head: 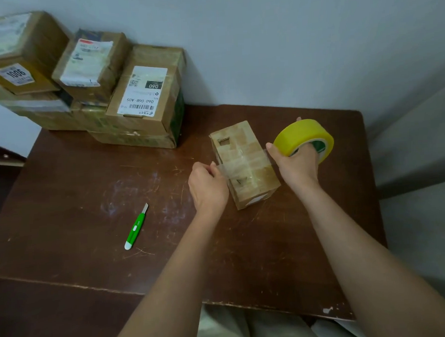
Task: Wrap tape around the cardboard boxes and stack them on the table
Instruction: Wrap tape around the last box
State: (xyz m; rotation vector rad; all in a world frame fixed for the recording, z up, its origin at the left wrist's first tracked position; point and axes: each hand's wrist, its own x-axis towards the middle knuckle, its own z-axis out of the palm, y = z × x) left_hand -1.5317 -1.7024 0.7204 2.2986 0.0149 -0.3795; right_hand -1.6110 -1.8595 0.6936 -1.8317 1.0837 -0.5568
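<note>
A small cardboard box [245,164] lay on the dark wooden table [89,201], toward its right half, already covered in clear tape, with two small square holes showing in its top face. A strip of clear tape [242,164] stretched across the top of the box from one hand to the other.

The left hand [208,187] sat at the box's left side, its fingers curled and pinching the free end of the strip against the upper left edge of the box. The right hand [297,164] was just beside the box's right side and held a yellow roll of tape [303,138] tilted up off the table, with the fingers curled through the roll's core and the thumb pressed on its outer face.

A green and white box cutter [136,227] lay on the table to the left of the hands, well apart from the box, its blade end pointing away from the person. At the far left corner of the table, against the pale wall [286,36], stood a pile of taped boxes [82,80] bearing shipping labels, several stacked on top of others
</note>
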